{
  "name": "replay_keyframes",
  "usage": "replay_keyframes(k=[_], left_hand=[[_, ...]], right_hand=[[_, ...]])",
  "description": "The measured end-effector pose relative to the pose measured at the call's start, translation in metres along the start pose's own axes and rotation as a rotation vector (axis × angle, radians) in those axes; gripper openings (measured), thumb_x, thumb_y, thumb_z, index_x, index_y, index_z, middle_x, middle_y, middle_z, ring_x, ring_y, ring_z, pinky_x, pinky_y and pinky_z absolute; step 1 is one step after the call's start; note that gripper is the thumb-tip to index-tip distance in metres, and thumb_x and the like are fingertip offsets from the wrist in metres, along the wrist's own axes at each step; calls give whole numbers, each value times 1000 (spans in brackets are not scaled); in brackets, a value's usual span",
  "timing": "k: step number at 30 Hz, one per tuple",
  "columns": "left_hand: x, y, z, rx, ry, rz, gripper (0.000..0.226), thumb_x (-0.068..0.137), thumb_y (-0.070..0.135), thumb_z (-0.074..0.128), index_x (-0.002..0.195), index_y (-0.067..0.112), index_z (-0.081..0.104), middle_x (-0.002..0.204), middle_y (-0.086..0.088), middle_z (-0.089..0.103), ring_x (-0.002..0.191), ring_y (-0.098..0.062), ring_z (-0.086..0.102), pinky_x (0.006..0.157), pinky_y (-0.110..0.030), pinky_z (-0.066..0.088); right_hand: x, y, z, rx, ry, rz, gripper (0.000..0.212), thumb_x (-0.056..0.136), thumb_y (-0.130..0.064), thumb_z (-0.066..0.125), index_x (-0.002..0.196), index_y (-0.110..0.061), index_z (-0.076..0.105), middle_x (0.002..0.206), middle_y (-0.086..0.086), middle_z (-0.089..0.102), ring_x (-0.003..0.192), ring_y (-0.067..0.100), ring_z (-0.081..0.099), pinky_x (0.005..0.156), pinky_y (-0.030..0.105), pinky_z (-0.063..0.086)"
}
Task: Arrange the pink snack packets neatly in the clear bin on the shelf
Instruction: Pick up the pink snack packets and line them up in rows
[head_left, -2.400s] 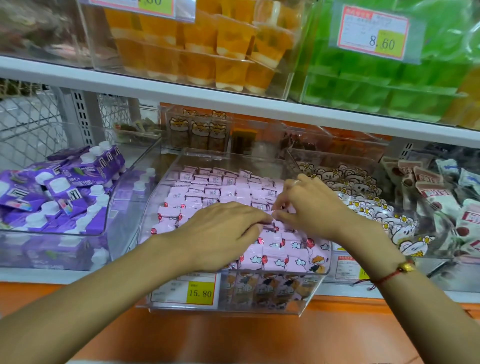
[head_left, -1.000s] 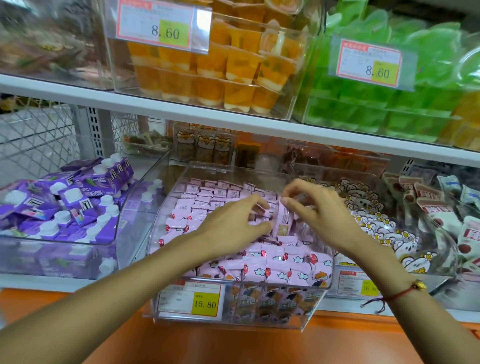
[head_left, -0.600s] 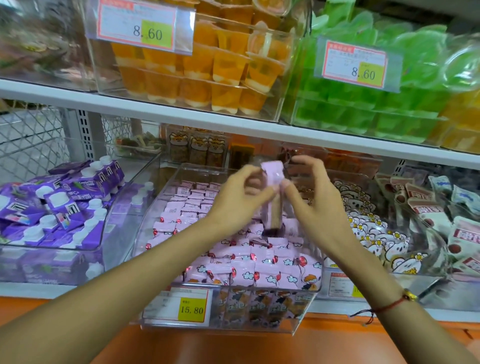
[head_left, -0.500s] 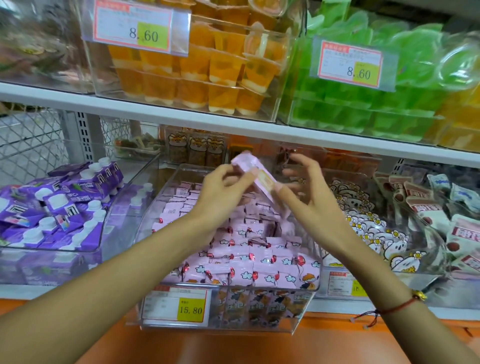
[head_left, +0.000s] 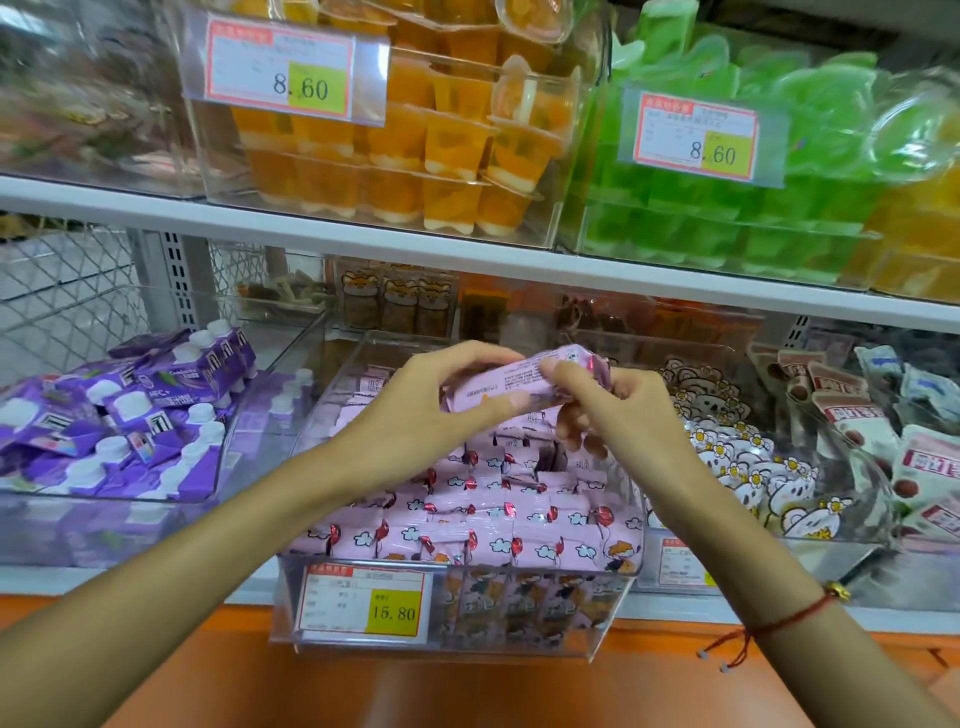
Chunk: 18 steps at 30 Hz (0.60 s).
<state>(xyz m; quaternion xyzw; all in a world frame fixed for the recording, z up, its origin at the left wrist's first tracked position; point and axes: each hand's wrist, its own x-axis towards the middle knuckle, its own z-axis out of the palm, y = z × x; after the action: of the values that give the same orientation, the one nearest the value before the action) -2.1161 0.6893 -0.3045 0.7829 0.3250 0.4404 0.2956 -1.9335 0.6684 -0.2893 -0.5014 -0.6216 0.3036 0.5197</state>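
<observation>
A clear bin (head_left: 613, 613) on the lower shelf holds several rows of pink snack packets (head_left: 498, 514) printed with clouds and balloons. Above the bin both hands hold a small stack of pink packets (head_left: 514, 376) lying sideways, back side up. My left hand (head_left: 415, 410) grips the stack's left end, thumb underneath. My right hand (head_left: 613, 405) pinches its right end. A gap shows among the packets below my hands, in the bin's middle right.
A bin of purple pouches (head_left: 119, 415) stands to the left. Bins of white cartoon packets (head_left: 748, 462) and brown-and-white packets (head_left: 857, 415) stand to the right. Orange jelly cups (head_left: 426, 150) and green cups (head_left: 727, 208) fill the upper shelf. A price tag (head_left: 363, 603) covers the bin's front.
Both hands left the rows of packets, lifted a small stack out of the bin and turned it from upright to lying sideways above the bin.
</observation>
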Motion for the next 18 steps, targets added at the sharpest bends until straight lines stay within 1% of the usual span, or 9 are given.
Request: replay_keyframes(k=[2,5,7,9,10,12,14,16,18], left_hand=[[-2,-1,-1,-27,-28,38,35,81,31,70,114,37,59,108,22,65,99,0,61,80,-12,48],[0,-5,1,-105,33,-19,31,83,25,69,108,39,60,102,24,68,99,5,61,78,-9,47],[2,-6,4,-186,78,-110,26,83,28,67,107,37,61,100,23,67,96,8,62,77,-10,51],[2,-7,8,-224,91,-162,25,85,28,65,109,32,62,104,20,65,97,8,62,74,-9,51],[1,-7,11,-221,85,-173,25,86,29,64,110,32,62,106,19,65,98,8,61,75,-9,50],[0,-5,16,-224,69,-187,26,87,30,62,113,30,61,110,15,66,99,8,61,78,-11,51],[0,-4,21,-228,55,-200,39,85,36,62,123,26,57,115,12,66,100,6,61,83,-15,50],[-1,-7,24,-105,29,-216,65,79,50,58,137,25,42,125,17,56,112,5,53,96,-22,43],[-5,-13,25,154,-34,-203,66,84,55,51,142,27,33,137,14,44,121,-2,42,100,-26,35]], right_hand=[[-1,-1,1,35,-8,23,37,83,-49,62,62,-20,73,50,5,62,42,11,52,39,14,36],[1,-3,1,61,7,46,62,77,-70,47,65,-13,68,55,5,64,44,12,53,40,16,37],[7,-5,-1,158,51,100,62,80,-71,36,85,-17,65,66,4,65,49,13,55,42,22,39],[11,-5,-3,194,52,103,56,82,-67,37,102,-19,58,80,1,64,60,13,59,49,26,44],[10,-4,-4,168,29,72,50,82,-63,44,106,-22,57,82,-3,65,65,11,61,52,25,47],[6,0,-5,100,-23,-34,31,85,-42,59,110,-23,56,78,-8,65,68,4,63,55,16,48],[6,3,-6,39,-25,-130,26,87,-19,65,111,-20,57,82,-2,63,70,7,64,58,15,50],[9,5,-10,-25,85,-166,29,86,-13,67,111,-18,55,90,3,64,72,7,64,64,19,54],[13,7,-17,-96,253,-166,32,85,-13,67,112,-18,50,89,2,62,66,1,60,68,24,54]])
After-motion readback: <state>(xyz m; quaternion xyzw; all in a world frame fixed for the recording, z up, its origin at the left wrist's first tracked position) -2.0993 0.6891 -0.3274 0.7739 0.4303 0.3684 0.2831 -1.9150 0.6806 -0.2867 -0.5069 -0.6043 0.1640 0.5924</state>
